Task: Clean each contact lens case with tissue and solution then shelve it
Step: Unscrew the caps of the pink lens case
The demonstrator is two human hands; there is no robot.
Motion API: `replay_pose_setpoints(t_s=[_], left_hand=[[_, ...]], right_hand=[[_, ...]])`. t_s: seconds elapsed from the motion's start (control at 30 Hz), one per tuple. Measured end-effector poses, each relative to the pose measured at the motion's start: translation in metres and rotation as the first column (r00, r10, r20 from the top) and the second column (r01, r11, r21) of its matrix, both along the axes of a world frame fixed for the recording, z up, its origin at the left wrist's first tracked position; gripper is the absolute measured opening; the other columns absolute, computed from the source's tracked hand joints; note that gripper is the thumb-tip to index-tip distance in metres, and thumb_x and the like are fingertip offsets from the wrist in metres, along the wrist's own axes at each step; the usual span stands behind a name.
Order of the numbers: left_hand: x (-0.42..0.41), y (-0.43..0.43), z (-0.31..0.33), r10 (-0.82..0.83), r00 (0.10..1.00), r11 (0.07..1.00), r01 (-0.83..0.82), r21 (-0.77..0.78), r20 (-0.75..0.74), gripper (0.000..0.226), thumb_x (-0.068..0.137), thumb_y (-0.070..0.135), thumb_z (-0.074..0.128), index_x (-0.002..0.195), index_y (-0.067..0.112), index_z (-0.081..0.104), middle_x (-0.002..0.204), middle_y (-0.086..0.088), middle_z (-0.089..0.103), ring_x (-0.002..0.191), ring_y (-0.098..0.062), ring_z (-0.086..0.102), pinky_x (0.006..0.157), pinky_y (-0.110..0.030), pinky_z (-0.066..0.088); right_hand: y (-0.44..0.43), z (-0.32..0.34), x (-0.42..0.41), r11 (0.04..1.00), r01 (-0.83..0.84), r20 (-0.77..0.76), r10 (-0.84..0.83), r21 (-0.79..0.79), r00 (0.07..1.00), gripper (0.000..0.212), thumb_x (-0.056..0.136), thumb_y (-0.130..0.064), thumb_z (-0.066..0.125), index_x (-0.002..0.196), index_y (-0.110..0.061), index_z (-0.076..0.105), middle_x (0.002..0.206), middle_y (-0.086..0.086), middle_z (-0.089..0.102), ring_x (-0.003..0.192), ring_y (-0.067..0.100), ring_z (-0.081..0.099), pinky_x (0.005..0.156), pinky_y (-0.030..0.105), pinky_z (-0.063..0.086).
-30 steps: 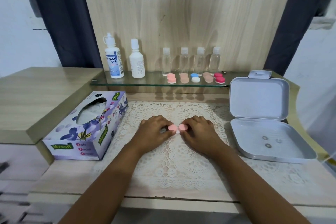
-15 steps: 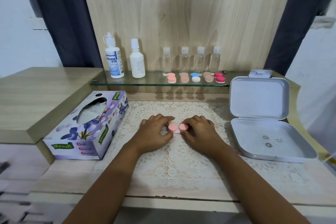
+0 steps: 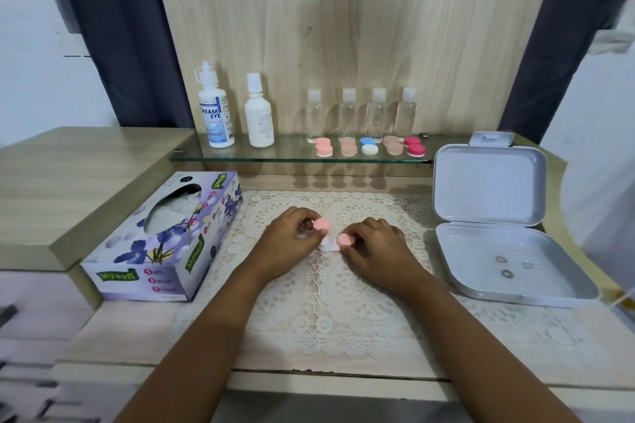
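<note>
Partway through, probably. Pinching one pink cap of the lens case with the left hand, the other with the right hand, mid-bench. Already on the glass shelf at twelve o'clock: five cases. Left: wiping and shelving this one.

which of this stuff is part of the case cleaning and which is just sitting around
In the job: left hand, right hand, pink lens case, tissue box, solution bottle, glass shelf.
Lying about: clear bottles, open grey box, lace mat.
</note>
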State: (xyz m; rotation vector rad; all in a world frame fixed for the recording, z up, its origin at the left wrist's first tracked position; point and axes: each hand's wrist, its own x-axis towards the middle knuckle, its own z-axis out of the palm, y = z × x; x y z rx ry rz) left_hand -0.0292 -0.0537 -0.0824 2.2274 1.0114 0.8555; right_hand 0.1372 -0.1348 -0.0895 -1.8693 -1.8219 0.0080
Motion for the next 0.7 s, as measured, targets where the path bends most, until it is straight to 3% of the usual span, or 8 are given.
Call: replay_pose_setpoints(t_s=[0.07, 0.17, 0.37, 0.57, 0.7], left_hand=[[0.002, 0.003, 0.001, 0.069, 0.998, 0.997, -0.068, 0.033, -0.012, 0.029, 0.088, 0.029, 0.060, 0.116, 0.020, 0.060, 0.099, 0.008, 0.053, 0.095, -0.009, 0.053, 0.086, -0.025, 0.042], [0.005, 0.011, -0.002, 0.175, 0.970, 0.983, -0.161, 0.093, -0.168, 0.036, 0.091, 0.033, 0.055, 0.125, 0.023, 0.055, 0.111, 0.004, 0.053, 0.111, -0.015, 0.048, 0.099, -0.038, 0.035], [0.009, 0.016, -0.004, 0.212, 0.910, 0.976, -0.177, 0.129, -0.357, 0.042, 0.094, 0.037, 0.048, 0.135, 0.028, 0.046, 0.129, 0.000, 0.047, 0.124, -0.020, 0.036, 0.100, -0.037, 0.025], [0.005, 0.013, -0.002, 0.168, 0.943, 0.985, -0.153, 0.077, -0.286, 0.045, 0.094, 0.032, 0.049, 0.138, 0.030, 0.041, 0.125, 0.003, 0.050, 0.123, -0.018, 0.039, 0.102, -0.036, 0.025], [-0.003, 0.004, 0.000, 0.115, 0.985, 0.991, -0.104, 0.085, -0.128, 0.032, 0.094, 0.026, 0.050, 0.125, 0.025, 0.054, 0.112, 0.006, 0.053, 0.113, -0.015, 0.047, 0.102, -0.043, 0.035]], right_hand=[[0.000, 0.000, 0.000, 1.000, 0.000, 0.000, 0.000, -0.003, 1.000, 0.029, 0.090, -0.037, 0.051, 0.116, -0.024, 0.057, 0.112, -0.004, 0.055, 0.110, 0.016, 0.043, 0.093, 0.032, 0.026], [0.000, 0.000, 0.000, 1.000, -0.004, -0.004, 0.004, -0.002, 1.000, 0.029, 0.090, -0.037, 0.051, 0.116, -0.023, 0.057, 0.112, -0.004, 0.055, 0.109, 0.015, 0.043, 0.093, 0.032, 0.026], [0.000, 0.000, 0.000, 1.000, -0.004, 0.009, 0.004, 0.005, 1.000, 0.030, 0.089, -0.037, 0.052, 0.115, -0.023, 0.057, 0.111, -0.004, 0.056, 0.108, 0.016, 0.044, 0.093, 0.032, 0.027], [0.000, 0.000, 0.000, 1.000, -0.004, -0.007, 0.004, 0.004, 1.000, 0.030, 0.089, -0.037, 0.052, 0.116, -0.024, 0.058, 0.110, -0.004, 0.056, 0.108, 0.015, 0.044, 0.093, 0.032, 0.027], [0.000, 0.001, 0.001, 1.000, -0.007, -0.016, 0.007, -0.004, 1.000, 0.031, 0.089, -0.038, 0.052, 0.116, -0.024, 0.058, 0.109, -0.004, 0.056, 0.106, 0.015, 0.045, 0.095, 0.033, 0.029]])
